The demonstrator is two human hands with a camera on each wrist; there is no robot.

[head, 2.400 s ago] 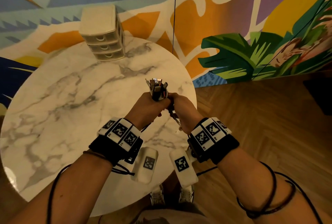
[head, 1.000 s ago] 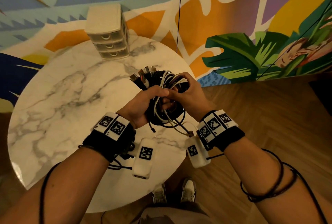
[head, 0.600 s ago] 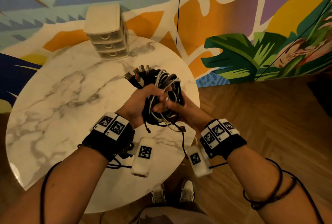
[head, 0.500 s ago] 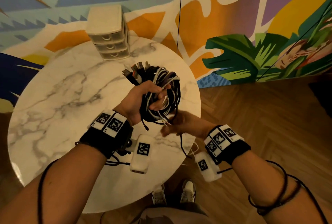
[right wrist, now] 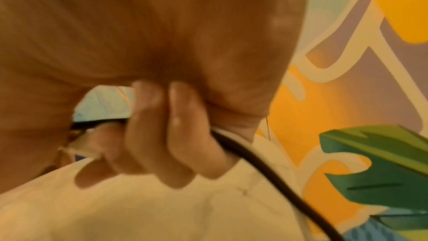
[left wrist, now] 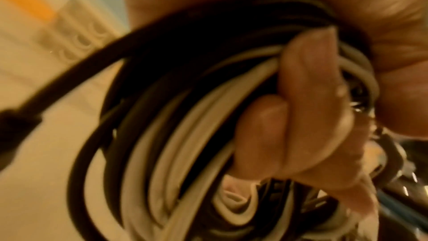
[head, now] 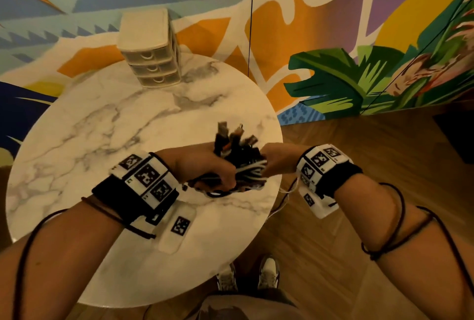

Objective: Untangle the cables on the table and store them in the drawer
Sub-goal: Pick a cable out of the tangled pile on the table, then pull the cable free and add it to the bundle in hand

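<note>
Currently the bundle of cables (head: pixel 241 166), black and white loops with plugs sticking up from the top, is being held in the air above the near right part of the round marble worktop (head: pixel 102 140). The left hand (head: pixel 205 168) is gripping the coils, fingers (left wrist: pixel 308 98) curled round the loops. The right hand (head: pixel 278 159) is closing on the bundle from the other side, fingers (right wrist: pixel 162 135) curled round a black cable. A small three-drawer cabinet (head: pixel 150 50), drawers closed, is standing at the worktop's far edge, well apart from the hands.
</note>
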